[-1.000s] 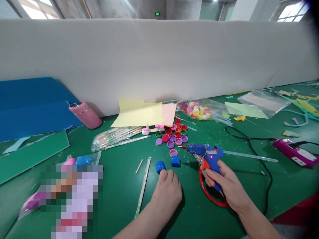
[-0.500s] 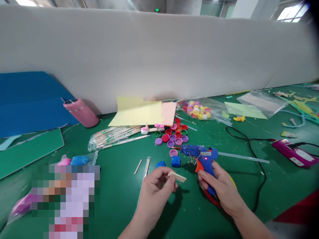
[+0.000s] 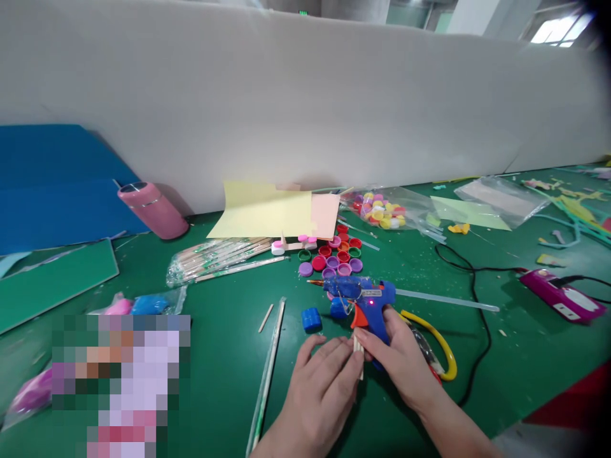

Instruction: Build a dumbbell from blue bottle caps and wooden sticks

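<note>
My right hand [image 3: 401, 356] is wrapped round the handle of a blue glue gun [image 3: 356, 289], whose nozzle points left and whose clear glue stick sticks out to the right. Its thumb tip touches a small bundle of pale wooden sticks [image 3: 358, 357]. My left hand [image 3: 322, 381] holds that bundle upright at its fingertips, just below the orange trigger. Beyond the left hand sits a blue cap [image 3: 311, 319]; a second one [image 3: 338, 308] is partly behind the gun. Pliers with a yellow handle [image 3: 446, 356] lie right of my right hand.
Several coloured bottle caps [image 3: 329, 257] lie behind the gun. Bagged sticks [image 3: 217, 257], yellow paper [image 3: 267, 210] and a pink bottle [image 3: 155, 210] are farther back. A black cord [image 3: 487, 318] and a magenta power strip [image 3: 561, 296] are on the right.
The glue gun and my right hand have moved left. My left hand has moved right, meeting the right hand, and the stick bundle has turned upright. The pliers show more.
</note>
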Tool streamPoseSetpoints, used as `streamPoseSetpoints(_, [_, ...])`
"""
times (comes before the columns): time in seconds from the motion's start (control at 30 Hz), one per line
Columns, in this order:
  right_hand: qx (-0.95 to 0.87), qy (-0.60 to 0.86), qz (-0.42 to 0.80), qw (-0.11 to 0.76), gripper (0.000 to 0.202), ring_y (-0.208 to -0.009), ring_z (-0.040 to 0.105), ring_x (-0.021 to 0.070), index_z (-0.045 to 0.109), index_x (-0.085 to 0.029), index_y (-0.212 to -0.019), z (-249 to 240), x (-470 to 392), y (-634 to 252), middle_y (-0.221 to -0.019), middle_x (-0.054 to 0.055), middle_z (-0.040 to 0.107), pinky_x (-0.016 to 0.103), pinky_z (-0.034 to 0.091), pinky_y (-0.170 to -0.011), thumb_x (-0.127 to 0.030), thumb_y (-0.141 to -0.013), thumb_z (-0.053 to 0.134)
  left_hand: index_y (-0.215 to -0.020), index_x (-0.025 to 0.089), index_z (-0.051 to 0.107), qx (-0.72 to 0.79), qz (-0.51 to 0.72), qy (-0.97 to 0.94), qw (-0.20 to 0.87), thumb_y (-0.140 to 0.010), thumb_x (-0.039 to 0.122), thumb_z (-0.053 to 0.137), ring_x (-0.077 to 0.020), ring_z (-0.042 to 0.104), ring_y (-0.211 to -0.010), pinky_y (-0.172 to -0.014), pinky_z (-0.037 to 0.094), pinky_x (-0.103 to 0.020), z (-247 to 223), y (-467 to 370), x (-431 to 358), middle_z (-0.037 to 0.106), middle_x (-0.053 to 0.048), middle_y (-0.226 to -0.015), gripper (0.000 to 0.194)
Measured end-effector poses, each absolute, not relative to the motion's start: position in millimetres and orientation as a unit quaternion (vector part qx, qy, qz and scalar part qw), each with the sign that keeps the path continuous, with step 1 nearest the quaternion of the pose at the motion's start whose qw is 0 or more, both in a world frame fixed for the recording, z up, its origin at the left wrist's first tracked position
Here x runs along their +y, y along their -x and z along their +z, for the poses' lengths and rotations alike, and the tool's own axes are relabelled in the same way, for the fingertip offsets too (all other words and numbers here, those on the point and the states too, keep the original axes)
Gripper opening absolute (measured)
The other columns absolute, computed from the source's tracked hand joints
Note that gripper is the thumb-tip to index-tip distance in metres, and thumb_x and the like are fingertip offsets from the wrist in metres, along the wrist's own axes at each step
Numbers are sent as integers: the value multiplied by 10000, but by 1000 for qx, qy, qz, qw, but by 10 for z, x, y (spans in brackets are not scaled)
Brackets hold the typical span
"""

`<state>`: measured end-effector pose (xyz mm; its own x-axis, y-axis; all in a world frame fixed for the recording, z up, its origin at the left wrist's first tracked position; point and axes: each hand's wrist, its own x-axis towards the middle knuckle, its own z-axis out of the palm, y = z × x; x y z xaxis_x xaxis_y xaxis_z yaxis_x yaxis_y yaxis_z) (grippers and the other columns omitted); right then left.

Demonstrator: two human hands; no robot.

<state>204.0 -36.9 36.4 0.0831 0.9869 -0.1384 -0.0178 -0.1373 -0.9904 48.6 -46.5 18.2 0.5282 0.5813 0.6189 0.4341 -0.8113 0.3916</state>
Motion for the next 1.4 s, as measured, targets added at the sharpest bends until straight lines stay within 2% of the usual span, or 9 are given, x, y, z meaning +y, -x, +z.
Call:
streamPoseSetpoints(0.07, [-450,575,489,477,214,-563,496,123,479,-180,-865,362,-352,-2067,-662,-30,530,232,435,-541,-296,-733,603,-1240,180,385,346,384,-838,174,-708,130,584,-253,550,-1016,-891,376,-408,178,-501,-509,607,-134,-1106,571])
streamPoseSetpoints(0.13, [-461,593,467,466,209,-543,510,126,472,-185,-865,361,-347,-2090,-642,-34,539,229,441,-523,-285,-733,599,-1212,143,404,421,398,-759,296,-682,199,606,-273,549,-991,-841,419,-397,197,-525,-528,572,-165,-1128,570])
streamPoseSetpoints(0.27, [-507,587,437,455,194,-599,558,147,484,-191,-893,344,-382,-2052,-700,-13,574,242,473,-559,-255,-740,585,-871,115,593,475,375,-547,578,-778,265,511,-182,586,-687,-647,467,-294,263,-592,-465,641,-93,-772,195])
streamPoseSetpoints(0.4, [-542,554,450,444,167,-626,572,158,474,-197,-914,321,-428,-1938,-691,-6,574,255,480,-576,-267,-777,541,-719,109,616,402,372,-429,719,-794,291,521,-118,529,-533,-566,425,-245,261,-637,-402,590,-22,-574,218])
streamPoseSetpoints(0.6, [-553,542,457,439,164,-563,516,118,469,-198,-935,384,-432,-2010,-676,-25,521,219,442,-535,-314,-822,497,-732,100,631,407,387,-381,734,-777,269,568,-125,543,-530,-582,418,-264,197,-600,-424,613,-29,-561,186])
streamPoseSetpoints(0.8, [-555,558,482,385,222,-516,452,117,477,-172,-939,497,-470,-2448,-582,-35,456,228,401,-509,-374,-859,429,-745,119,625,434,428,-362,705,-786,261,562,-118,541,-568,-610,416,-253,221,-520,-404,621,-21,-600,160])
streamPoseSetpoints(1.07, [-566,589,463,344,259,-493,442,136,548,-212,-957,587,-663,-2670,-553,-20,477,232,412,-452,-411,-794,519,-776,134,640,433,460,-387,672,-792,242,554,-109,541,-571,-611,416,-241,227,-459,-388,624,-9,-610,140])
streamPoseSetpoints(1.23, [-542,599,471,354,223,-528,499,142,598,-216,-856,621,-688,-2641,-647,16,564,222,454,-456,-414,-780,530,-768,139,652,443,454,-412,654,-774,244,574,-110,546,-566,-592,424,-234,236,-466,-374,621,-2,-601,132])
streamPoseSetpoints(1.4, [-605,565,461,321,185,-570,543,141,606,-221,-902,602,-652,-2699,-730,31,607,204,474,-480,-352,-807,517,-762,139,649,450,449,-420,648,-773,250,577,-99,545,-561,-595,428,-219,248,-469,-364,623,3,-602,133])
